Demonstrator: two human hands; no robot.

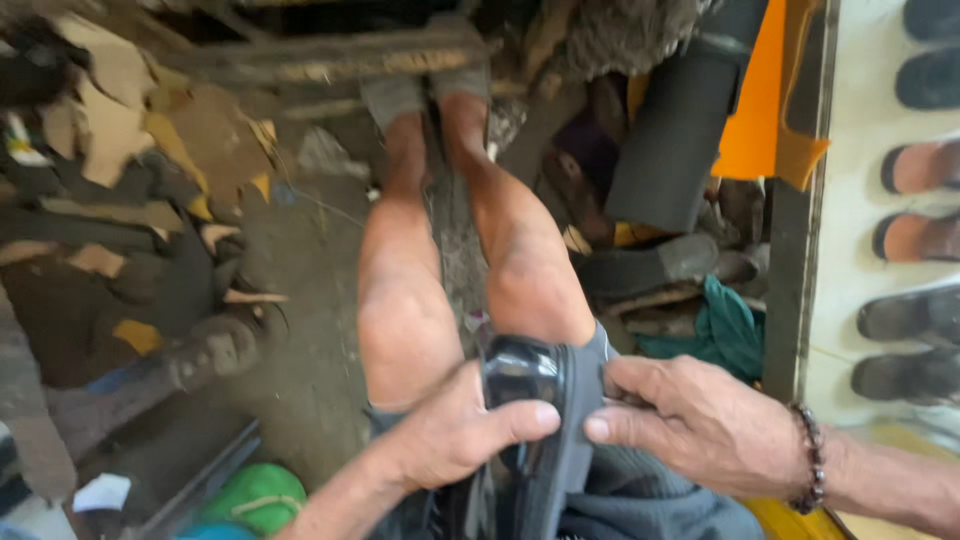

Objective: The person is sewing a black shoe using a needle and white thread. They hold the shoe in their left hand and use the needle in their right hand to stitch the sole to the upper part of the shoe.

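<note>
In the head view, the left hand [455, 435] and the right hand [690, 420] meet over a black shoe [530, 400] held upright on the person's lap, just above the bare knees [470, 310]. The left fingers are clamped on the glossy black part of the shoe, thumb tip pressed against its front. The right fingers are closed in a pinch on the grey edge of the shoe, thumb tip almost touching the left thumb. The shoe's lower end runs out of the frame at the bottom, and both palms hide much of its sides, so its full shape cannot be told. A bead bracelet [812, 455] sits on the right wrist.

Beyond the fingertips the legs stretch away over a dirt floor. Left of the left fingers lie blurred leather and cardboard scraps [110, 130]. Right of the right fingers, a pale rack [860, 210] holds sandals, cut off by the frame edge. A green object [258, 497] lies below the left forearm.
</note>
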